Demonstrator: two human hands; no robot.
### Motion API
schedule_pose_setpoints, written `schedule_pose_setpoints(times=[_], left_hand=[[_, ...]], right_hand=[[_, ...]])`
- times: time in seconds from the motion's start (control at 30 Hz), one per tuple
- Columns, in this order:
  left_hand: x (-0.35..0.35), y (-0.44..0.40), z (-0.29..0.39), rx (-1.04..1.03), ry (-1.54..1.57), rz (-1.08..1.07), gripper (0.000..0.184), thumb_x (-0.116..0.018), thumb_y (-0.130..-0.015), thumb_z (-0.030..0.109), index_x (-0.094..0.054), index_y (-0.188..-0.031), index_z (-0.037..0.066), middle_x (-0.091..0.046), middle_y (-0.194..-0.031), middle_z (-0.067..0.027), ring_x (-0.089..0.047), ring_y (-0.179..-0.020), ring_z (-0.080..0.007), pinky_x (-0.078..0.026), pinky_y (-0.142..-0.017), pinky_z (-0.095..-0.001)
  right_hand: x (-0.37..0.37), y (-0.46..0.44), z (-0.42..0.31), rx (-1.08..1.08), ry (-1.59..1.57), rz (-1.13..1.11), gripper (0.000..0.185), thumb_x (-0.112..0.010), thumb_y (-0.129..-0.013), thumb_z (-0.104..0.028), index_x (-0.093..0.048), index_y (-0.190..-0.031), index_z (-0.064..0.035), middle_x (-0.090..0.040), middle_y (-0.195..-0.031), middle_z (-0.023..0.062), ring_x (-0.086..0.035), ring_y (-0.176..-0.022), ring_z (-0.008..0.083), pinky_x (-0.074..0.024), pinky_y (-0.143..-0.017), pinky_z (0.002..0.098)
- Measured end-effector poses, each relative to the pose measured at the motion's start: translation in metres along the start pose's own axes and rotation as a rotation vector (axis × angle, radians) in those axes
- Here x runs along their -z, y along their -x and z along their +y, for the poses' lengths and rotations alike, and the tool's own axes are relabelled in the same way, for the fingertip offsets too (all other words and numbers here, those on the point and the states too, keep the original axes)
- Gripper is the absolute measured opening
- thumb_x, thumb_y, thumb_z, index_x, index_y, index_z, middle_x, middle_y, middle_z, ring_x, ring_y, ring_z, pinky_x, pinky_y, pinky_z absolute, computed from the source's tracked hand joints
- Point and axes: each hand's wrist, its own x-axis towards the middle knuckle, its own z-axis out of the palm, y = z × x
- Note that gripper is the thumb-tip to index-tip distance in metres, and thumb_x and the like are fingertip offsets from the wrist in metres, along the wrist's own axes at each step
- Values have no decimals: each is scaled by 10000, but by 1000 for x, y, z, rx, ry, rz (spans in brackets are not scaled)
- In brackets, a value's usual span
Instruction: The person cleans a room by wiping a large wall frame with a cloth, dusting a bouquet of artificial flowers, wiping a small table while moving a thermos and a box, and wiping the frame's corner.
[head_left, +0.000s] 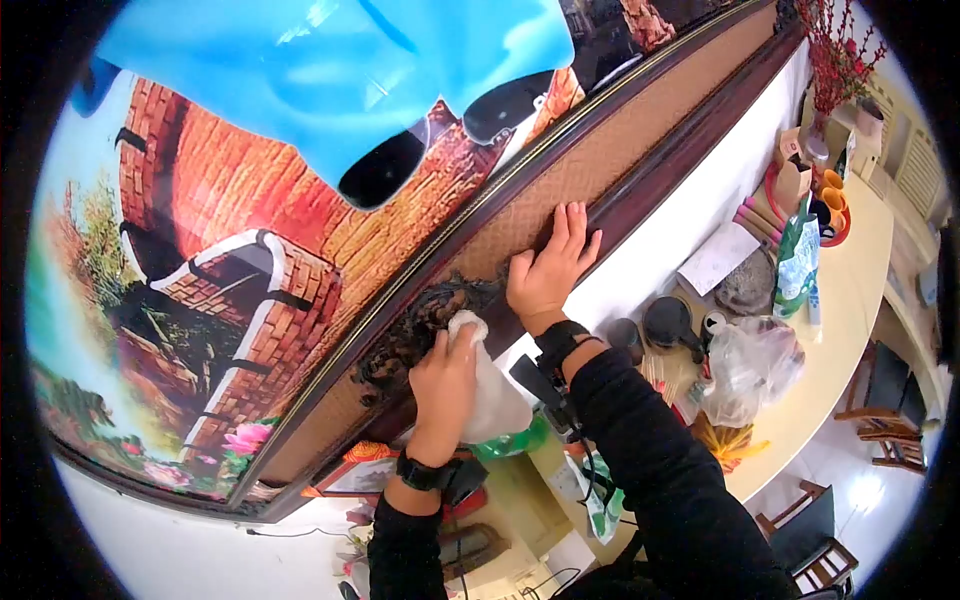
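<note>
A white cloth is bunched in my left hand, its upper end pressed against the dark carved ornament on the picture frame. The rest of the cloth hangs down to the right of my fingers. My right hand lies on the frame's brown textured border, fingers stretched out and nothing held. Above and left of both hands spreads the large framed picture, printed with brickwork, flowers and a stream. A glossy blue shape with dark lenses crosses its top, perhaps a reflection.
Along the wall on the right runs a cream counter. It bears a clear plastic bag, a dark pan, a green-and-white packet and orange cups. Red-berried branches rise behind. Dark chairs stand on the floor.
</note>
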Motion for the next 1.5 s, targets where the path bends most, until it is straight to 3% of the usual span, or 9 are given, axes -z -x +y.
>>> schedule_pose_setpoints(times=[0.23, 0.6, 0.8, 1.1, 1.17, 1.23, 1.3, 1.37, 1.5], left_hand=[[1, -14, 7, 86, 66, 153, 282, -599, -750, 96, -521, -1018, 61, -574, -918, -169, -591, -691, -319, -480, -562, -357], [-11, -22, 15, 65, -184, 103, 131, -537, -778, 111, -533, -908, 92, -497, -694, -53, -564, -544, -211, -445, -413, -291], [-4, 1, 9, 227, 45, 5, 206, -595, -736, 125, -565, -939, 106, -561, -788, -96, -576, -585, -287, -461, -488, -360], [-17, 63, 0, 504, 572, 277, 288, -608, -736, 84, -565, -1020, 82, -581, -917, -124, -585, -774, -304, -479, -636, -330], [-16, 72, 1, 567, 753, 310, 330, -608, -734, 68, -546, -1058, 65, -570, -953, -143, -577, -826, -298, -464, -699, -320], [-24, 81, 1, 579, 884, 440, 345, -600, -730, 88, -537, -1070, 92, -557, -937, -140, -563, -808, -329, -472, -669, -345], [-18, 86, -2, 604, 1017, 402, 386, -581, -737, 39, -520, -1117, 78, -562, -963, -141, -565, -850, -298, -453, -732, -303], [-15, 89, -3, 621, 1149, 402, 404, -569, -735, 7, -511, -1130, 71, -562, -973, -136, -563, -866, -276, -440, -757, -288], [-2, 86, -9, 550, 1274, 420, 428, -551, -731, -35, -502, -1145, 61, -550, -998, -133, -551, -892, -257, -425, -777, -279]], right_hand=[[1, 0, 0, -2, 13, -11, 616, -456, -617, -154, -369, -1186, 65, -325, -1278, 210, -248, -1254, 317, -59, -1024, 532], [-2, 0, 2, 32, -6, 5, 608, -438, -633, -148, -361, -1193, 77, -327, -1271, 230, -249, -1248, 337, -57, -1020, 524], [-5, 2, 3, 56, 10, 24, 596, -432, -657, -152, -344, -1206, 64, -328, -1276, 216, -243, -1249, 330, -62, -1021, 512], [4, 1, 5, -6, 17, -125, 585, -478, -703, -150, -308, -1224, 56, -310, -1288, 210, -246, -1238, 344, -90, -1023, 503], [21, 11, -1, 27, -119, -102, 581, -526, -683, -14, -301, -1214, 59, -371, -1180, 189, -337, -1134, 305, -187, -1003, 428], [52, 29, -21, -9, -275, -267, 573, -542, -681, 9, -316, -1206, 26, -426, -1103, 154, -414, -1050, 242, -322, -925, 367], [79, 43, -37, -278, -305, -811, 533, -579, -711, -28, -347, -1190, -13, -477, -1004, 111, -468, -963, 186, -416, -808, 314], [88, 70, -54, -216, -392, -1083, 462, -599, -761, -94, -387, -1169, -42, -515, -938, 83, -505, -877, 151, -448, -710, 277], [83, 91, -81, -113, -440, -1177, 345, -583, -815, -152, -452, -1100, -8, -553, -934, 74, -510, -804, 109, -431, -684, 236]])
